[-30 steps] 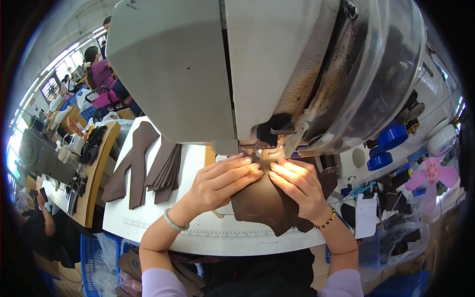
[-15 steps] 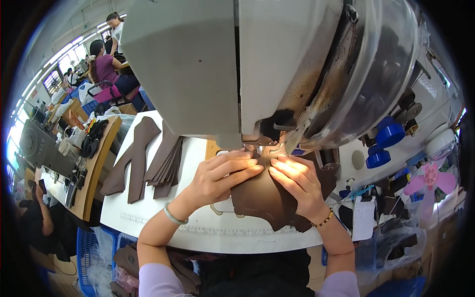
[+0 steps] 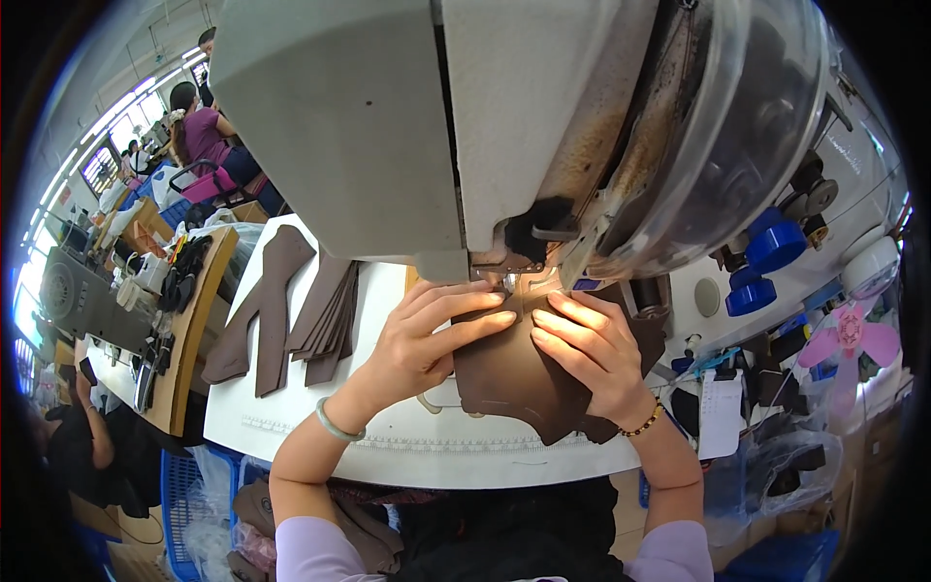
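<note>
Under the needle area [image 3: 508, 281] of a large grey sewing machine [image 3: 339, 136] lies a dark brown leather-like piece [image 3: 499, 378]. My left hand [image 3: 417, 335] rests at its left edge, fingers stretched toward the needle and fingertips on the material. On the right part of the piece, my right hand [image 3: 599, 354] lies with fingers extended and slightly apart, lit by the machine's lamp. The piece hangs toward me over the white table [image 3: 388, 456], its front edge curved. The fingers hide part of the material, and the stitch line cannot be made out.
Stacked brown strips [image 3: 325, 325] and a crossed pair of strips [image 3: 262, 320] lie on the left. Blue thread spools [image 3: 773, 241] and a pink fan [image 3: 849, 335] are at the right. A blue basket [image 3: 184, 504] stands below left; people sit beyond.
The view has shifted slightly. My right hand's fingertips sit a little farther right from my left hand's, leaving a wider gap on the brown piece. My left hand stays nearly in place.
</note>
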Demonstrator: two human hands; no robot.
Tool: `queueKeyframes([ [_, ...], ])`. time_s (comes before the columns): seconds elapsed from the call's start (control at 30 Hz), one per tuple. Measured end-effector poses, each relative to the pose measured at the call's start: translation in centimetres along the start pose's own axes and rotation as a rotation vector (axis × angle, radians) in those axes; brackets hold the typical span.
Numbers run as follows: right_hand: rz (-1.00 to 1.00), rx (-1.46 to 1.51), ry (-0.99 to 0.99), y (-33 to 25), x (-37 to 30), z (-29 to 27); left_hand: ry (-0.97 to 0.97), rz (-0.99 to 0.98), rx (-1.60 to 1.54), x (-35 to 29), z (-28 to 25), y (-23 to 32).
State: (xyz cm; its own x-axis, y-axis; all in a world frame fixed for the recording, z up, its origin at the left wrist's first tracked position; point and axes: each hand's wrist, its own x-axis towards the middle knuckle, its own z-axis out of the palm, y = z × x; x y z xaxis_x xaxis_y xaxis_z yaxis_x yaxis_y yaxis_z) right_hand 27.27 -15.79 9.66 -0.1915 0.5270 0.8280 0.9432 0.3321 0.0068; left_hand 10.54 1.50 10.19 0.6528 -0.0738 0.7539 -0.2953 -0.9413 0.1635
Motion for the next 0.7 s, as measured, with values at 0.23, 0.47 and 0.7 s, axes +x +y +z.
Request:
queueKeyframes([
  [0.23,0.013,0.010,-0.071,-0.4,0.2,-0.7,0.010,0.011,-0.023,-0.5,0.3,-1.0],
  [0.47,-0.008,0.005,-0.070,-0.4,0.7,-0.9,0.049,0.071,-0.021,0.0,0.3,-1.4],
  [0.7,0.004,-0.009,-0.088,-0.7,1.1,-0.9,0.085,0.069,-0.030,-0.2,0.4,-1.4],
])
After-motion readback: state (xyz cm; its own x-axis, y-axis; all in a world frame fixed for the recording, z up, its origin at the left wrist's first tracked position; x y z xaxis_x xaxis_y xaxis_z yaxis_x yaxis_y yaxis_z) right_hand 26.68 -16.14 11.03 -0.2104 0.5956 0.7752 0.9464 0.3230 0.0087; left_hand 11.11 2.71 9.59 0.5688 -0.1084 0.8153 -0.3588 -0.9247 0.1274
